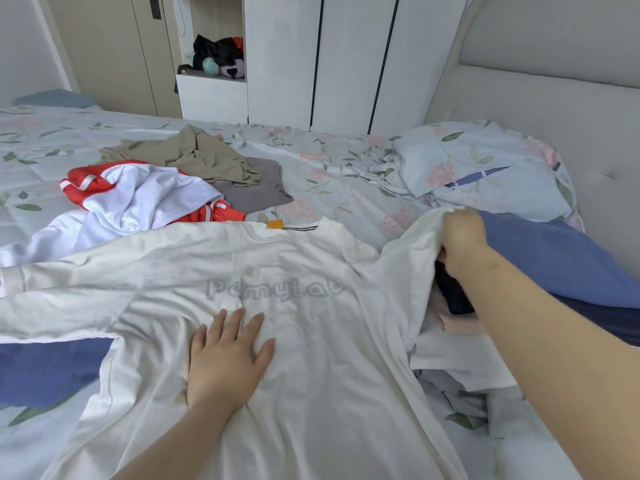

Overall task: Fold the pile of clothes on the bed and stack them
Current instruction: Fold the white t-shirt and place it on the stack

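Starting nearest, how is the left hand [228, 355] applied? — Trainee

It is laid flat, fingers straight and spread, on the chest of the white long-sleeved shirt [311, 393], just below the printed lettering. Nothing is grasped. The body panel is judged to be pinned so that it is not dragged when the sleeve is moved. — Instructor

And the right hand [462, 237]? — Trainee

It is clenched around a bunch of the shirt's right sleeve, which is held up off the bed [52, 140]. The step in hand is judged to be folding that sleeve inward across the chest. The shirt itself is spread front-up across the near part of the bed, collar pointed away. — Instructor

What is found beyond it? — Trainee

Beneath the right forearm, a dark item [453, 299] and a pink item [460, 323] are seen, apparently folded; whether a stack is formed cannot be told. Farther off to the left lies the unfolded pile: a red-and-white garment [138, 192], a khaki garment [194, 157] and a grey garment [256, 188], overlapping one another. Most of the task is therefore judged outstanding. A floral pillow [485, 168] lies against the headboard [554, 98], and a wardrobe [346, 64] stands beyond the bed. — Instructor
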